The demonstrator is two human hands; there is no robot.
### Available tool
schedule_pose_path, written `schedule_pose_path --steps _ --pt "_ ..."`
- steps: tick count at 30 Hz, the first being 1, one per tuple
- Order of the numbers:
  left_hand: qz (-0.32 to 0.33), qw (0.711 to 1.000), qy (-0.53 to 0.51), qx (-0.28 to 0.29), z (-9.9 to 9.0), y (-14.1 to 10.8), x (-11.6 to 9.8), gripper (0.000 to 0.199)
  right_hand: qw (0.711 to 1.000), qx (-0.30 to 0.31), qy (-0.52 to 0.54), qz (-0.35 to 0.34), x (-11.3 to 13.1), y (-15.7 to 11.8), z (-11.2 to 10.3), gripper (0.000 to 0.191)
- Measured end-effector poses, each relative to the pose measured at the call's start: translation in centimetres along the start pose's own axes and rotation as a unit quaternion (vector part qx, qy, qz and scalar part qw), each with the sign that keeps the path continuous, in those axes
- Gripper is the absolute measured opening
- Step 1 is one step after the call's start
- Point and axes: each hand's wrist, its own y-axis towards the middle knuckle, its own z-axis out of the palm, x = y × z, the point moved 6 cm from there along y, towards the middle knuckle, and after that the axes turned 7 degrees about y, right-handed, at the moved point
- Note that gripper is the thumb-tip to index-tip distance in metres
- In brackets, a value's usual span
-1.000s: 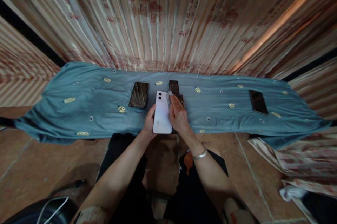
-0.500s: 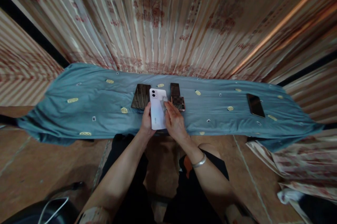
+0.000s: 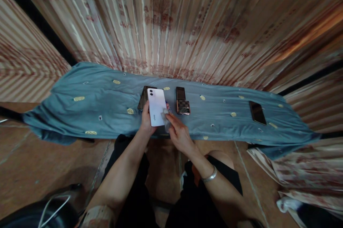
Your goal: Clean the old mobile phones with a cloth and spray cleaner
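Note:
A white phone (image 3: 157,108), back side up with two camera lenses at its top left, is held by my left hand (image 3: 147,120) along its left edge. Pinched in the fingers of my right hand (image 3: 180,133) is a thin greyish wiping cloth (image 3: 166,119), touching the phone's lower right edge; its exact kind is hard to make out. Partly behind the phone lies a dark, shiny tablet-like device (image 3: 144,95). Just right of the phone, an open flip phone (image 3: 183,106) with a chequered lower half rests on the cloth-covered table.
The narrow table wears a blue-green cloth (image 3: 219,117) with yellow patterns. A black phone (image 3: 257,112) lies at its right. Patterned curtains (image 3: 171,24) hang behind and at the sides. A black round seat (image 3: 40,210) with a white cable stands at lower left.
My right hand has slid down with the wiping cloth from the phone's upper right to its lower right edge. The white phone has shifted slightly left over the dark device.

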Motion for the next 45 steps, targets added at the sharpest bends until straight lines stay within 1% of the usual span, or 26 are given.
schedule_pose_path --steps 3,8,14,18,22,24,28,34,38,41,45 --pt "0.000 1.000 0.002 0.000 -0.1 0.1 -0.1 0.060 1.000 0.006 0.000 0.003 -0.3 -0.1 -0.5 0.046" --pt "-0.008 1.000 -0.005 -0.019 -0.4 0.6 0.4 0.062 0.999 0.017 -0.038 -0.024 -0.5 -0.2 -1.5 0.037" --pt "-0.023 0.999 -0.013 -0.019 -0.4 0.8 1.4 0.057 0.991 0.007 -0.112 -0.069 0.8 -0.1 -2.2 0.033" --pt "-0.042 0.999 -0.015 -0.019 -0.1 0.6 2.1 0.060 0.988 0.019 -0.128 -0.079 2.0 0.0 -1.9 0.033" --pt "-0.059 0.998 -0.005 -0.010 0.2 0.4 2.7 0.061 0.985 0.034 -0.138 -0.103 3.3 0.2 -0.9 0.033" --pt "-0.061 0.998 0.002 -0.004 0.2 0.4 2.7 0.060 0.982 0.038 -0.152 -0.103 3.6 0.5 -0.4 0.033" --pt "-0.052 0.999 -0.013 -0.008 0.1 1.1 2.1 0.055 0.980 0.061 -0.163 -0.097 3.6 1.7 0.4 0.034" --pt "-0.030 0.998 -0.042 -0.024 -0.2 1.8 -0.1 0.049 0.973 0.098 -0.141 -0.156 3.9 4.2 0.9 0.030" --pt "-0.025 0.997 -0.056 -0.046 -0.3 1.7 -1.3 0.051 0.967 0.115 -0.144 -0.178 4.1 5.4 1.4 0.029" --pt "-0.017 0.997 -0.050 -0.058 0.0 1.6 -1.7 0.054 0.967 0.105 -0.154 -0.176 4.3 5.5 1.4 0.029" --pt "-0.033 0.998 -0.013 -0.043 0.7 1.2 -0.9 0.057 0.969 0.074 -0.178 -0.156 4.1 4.0 1.2 0.031"
